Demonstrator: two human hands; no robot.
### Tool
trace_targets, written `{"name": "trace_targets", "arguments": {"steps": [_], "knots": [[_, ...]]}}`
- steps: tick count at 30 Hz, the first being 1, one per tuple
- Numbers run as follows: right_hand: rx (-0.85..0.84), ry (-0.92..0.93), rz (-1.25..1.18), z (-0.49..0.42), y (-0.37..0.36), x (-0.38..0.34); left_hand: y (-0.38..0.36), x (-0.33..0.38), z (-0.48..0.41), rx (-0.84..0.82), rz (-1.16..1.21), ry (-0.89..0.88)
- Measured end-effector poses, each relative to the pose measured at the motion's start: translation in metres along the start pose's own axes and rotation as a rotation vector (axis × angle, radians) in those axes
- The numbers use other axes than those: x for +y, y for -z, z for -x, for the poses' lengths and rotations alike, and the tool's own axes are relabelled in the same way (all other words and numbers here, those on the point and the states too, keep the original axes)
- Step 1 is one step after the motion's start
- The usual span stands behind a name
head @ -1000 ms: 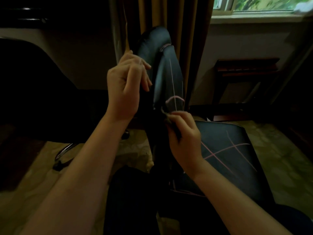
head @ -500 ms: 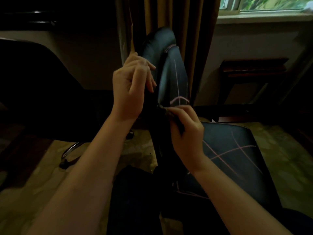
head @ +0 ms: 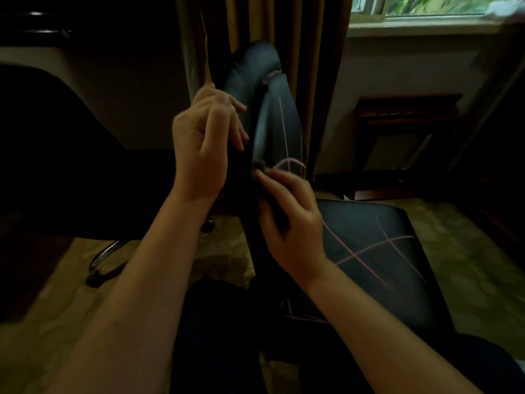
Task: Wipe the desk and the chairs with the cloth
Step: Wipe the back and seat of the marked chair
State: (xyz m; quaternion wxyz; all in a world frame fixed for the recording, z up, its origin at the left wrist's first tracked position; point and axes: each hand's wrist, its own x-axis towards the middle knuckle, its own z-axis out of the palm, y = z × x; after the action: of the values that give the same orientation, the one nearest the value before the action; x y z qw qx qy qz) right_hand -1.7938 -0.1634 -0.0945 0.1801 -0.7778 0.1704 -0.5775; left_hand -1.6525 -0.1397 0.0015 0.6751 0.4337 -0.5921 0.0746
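A black chair with pink stitch lines stands in front of me, with its backrest [head: 274, 123] upright and its seat [head: 383, 251] to the right. My left hand [head: 204, 146] grips the backrest's left edge, fingers curled round it. My right hand [head: 287, 217] holds a dark cloth against the lower part of that edge. Only a small grey tuft of the cloth [head: 259, 165] shows past my fingertips; the rest is hidden in the hand and the dim light.
A second dark chair [head: 56, 155] with a chrome base [head: 105, 254] stands at the left. Brown curtains [head: 306, 38] hang behind the backrest. A dark wooden side table [head: 409, 118] sits under the window at the right. My dark-clothed knees are below.
My right hand has slid the cloth up along the backrest's edge, closer to my left hand. The left hand keeps its grip in the same place.
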Motion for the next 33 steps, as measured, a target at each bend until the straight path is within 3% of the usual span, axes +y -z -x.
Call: {"name": "trace_targets", "arguments": {"steps": [6,12,17,23,29,33], "knots": [[-0.107,-0.108,0.041,0.032,0.029,0.03,-0.004,-0.002,-0.001,0.01,0.032,0.005],[-0.036,0.004,-0.052,-0.04,0.014,-0.014,-0.004,-0.001,0.0,0.021,0.034,0.007],[-0.006,-0.007,0.037,-0.016,0.002,-0.003,-0.001,-0.001,0.001,0.016,0.028,0.019],[-0.159,-0.095,0.135,0.019,0.03,0.024,-0.003,-0.001,-0.001,0.012,0.053,0.023],[-0.067,-0.023,0.007,-0.034,0.018,-0.012,-0.005,0.0,0.002,0.021,0.067,0.036],[-0.016,-0.05,0.035,-0.009,0.006,0.001,-0.001,-0.001,0.001,0.008,0.048,0.027]]}}
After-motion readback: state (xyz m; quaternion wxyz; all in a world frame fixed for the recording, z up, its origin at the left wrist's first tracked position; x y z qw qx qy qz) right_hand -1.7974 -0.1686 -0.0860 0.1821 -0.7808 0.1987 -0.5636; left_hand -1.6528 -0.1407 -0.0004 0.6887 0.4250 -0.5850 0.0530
